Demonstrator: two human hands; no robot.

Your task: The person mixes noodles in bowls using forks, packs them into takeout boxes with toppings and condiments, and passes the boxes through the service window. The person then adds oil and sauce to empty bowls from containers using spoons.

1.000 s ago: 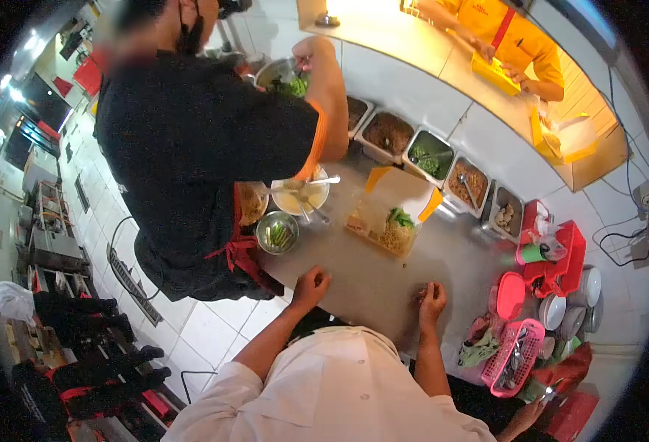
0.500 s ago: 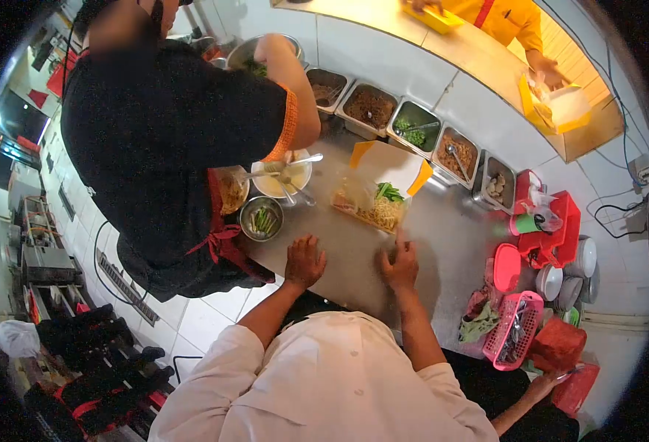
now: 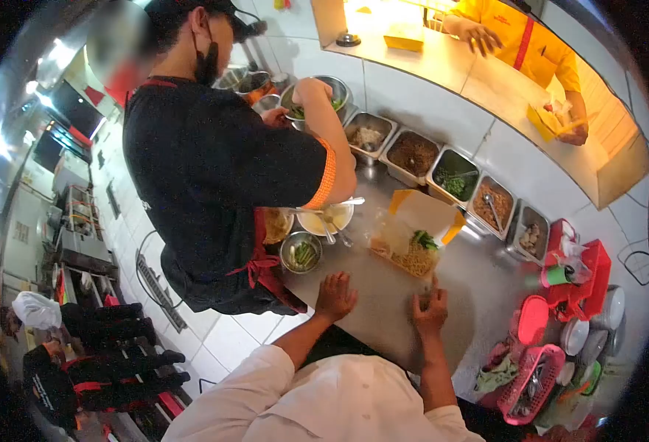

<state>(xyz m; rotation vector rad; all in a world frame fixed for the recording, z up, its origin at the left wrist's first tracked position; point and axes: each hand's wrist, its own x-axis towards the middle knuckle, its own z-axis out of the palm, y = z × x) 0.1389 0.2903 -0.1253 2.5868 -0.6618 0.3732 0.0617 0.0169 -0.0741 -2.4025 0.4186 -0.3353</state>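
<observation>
On the worktop point(image 3: 383, 313), the food box point(image 3: 421, 215) sits open, just far of my grips. My left grip point(image 3: 336, 297) is spread, right grip point(image 3: 430, 312) half open; both look empty. Likely pausing; touching it needs a small reach.

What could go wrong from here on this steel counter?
1. Right hand has a finger at the near edge of the open box; a careless push might shift it or spill noodles.
2. Co-worker's arm is close to a spoon handle jutting past the dish's rim; a snag could tip it.
3. Left hand is near the metal bowl; a sideways swipe might knock it.
</observation>
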